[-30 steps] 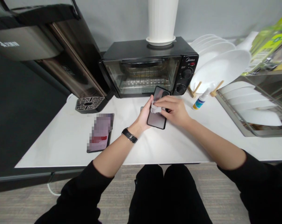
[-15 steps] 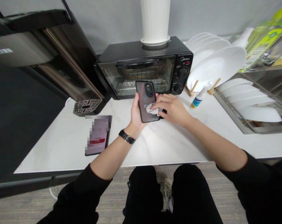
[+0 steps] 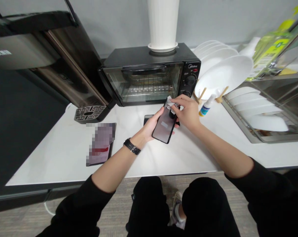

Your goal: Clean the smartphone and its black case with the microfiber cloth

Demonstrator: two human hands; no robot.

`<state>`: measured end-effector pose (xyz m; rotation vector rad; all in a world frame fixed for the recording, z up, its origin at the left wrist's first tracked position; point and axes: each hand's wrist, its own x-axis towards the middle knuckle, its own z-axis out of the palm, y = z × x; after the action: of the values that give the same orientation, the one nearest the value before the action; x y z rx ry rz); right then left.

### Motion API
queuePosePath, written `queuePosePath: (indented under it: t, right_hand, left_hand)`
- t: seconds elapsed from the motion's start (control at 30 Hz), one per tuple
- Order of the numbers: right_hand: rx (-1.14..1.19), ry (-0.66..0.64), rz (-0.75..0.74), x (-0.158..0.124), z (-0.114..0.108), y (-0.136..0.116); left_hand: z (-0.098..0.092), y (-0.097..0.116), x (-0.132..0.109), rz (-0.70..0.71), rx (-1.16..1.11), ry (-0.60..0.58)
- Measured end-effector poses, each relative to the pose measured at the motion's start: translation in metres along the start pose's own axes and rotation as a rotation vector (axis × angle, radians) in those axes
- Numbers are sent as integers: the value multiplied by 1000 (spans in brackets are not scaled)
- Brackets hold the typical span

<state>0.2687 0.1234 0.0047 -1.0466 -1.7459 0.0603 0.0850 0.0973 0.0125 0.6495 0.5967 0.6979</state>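
Note:
My left hand (image 3: pixel 152 125) is closed around a smartphone (image 3: pixel 164 126) with a dark, translucent back, held tilted above the counter. In my right hand (image 3: pixel 187 112) a crumpled whitish cloth (image 3: pixel 172 104) is pinched against the upper part of the phone's back, over the camera area, which it partly hides. Behind my left fingers a dark flat object (image 3: pixel 148 118) lies on the counter, mostly covered. Another phone (image 3: pixel 101 143) rests face up to the left, its screen blurred out. A small spray bottle (image 3: pixel 206 106) stands right of my right hand.
A black toaster oven (image 3: pixel 149 82) stands behind the phone, with a white pot (image 3: pixel 163 26) on top. White plates (image 3: pixel 225 74) lean in a rack at the right, beside a sink (image 3: pixel 258 138). A tall dispenser machine (image 3: pixel 72 65) stands at the left.
The phone has been turned clockwise and lowered slightly to the right. The cloth has moved from its lower back up to its camera end. A dark object behind it has come into view.

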Motion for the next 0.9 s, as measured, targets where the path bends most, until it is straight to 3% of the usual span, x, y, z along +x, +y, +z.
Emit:
queuePosePath:
  t: [0.13,0.3,0.47,0.57,0.7,0.8,0.9]
  right_hand:
    - [88,0,13,1,0,-2]
    - [234,-94,-34,-2,2,-11]
    - [292,-322,-165,-10,4,-28]
    - [317,-500,-247,-12,3,-34]
    - [306,-622,-294,-10,0,-34]
    - [183,-628,-292,-7,-3,-31]
    - [74,-552,-292,-5,-2,-26]
  left_hand:
    - [0,-2,1,9,21,-5]
    - [10,-3,3,60,-43,149]
    - [15,0,4,219,-151,218]
    - [13,2,1,263,-103,215]
    - [6,2,1,392,-65,234]
    - [0,5,4,415,-97,237]
    - [0,9,5,406,-124,212]
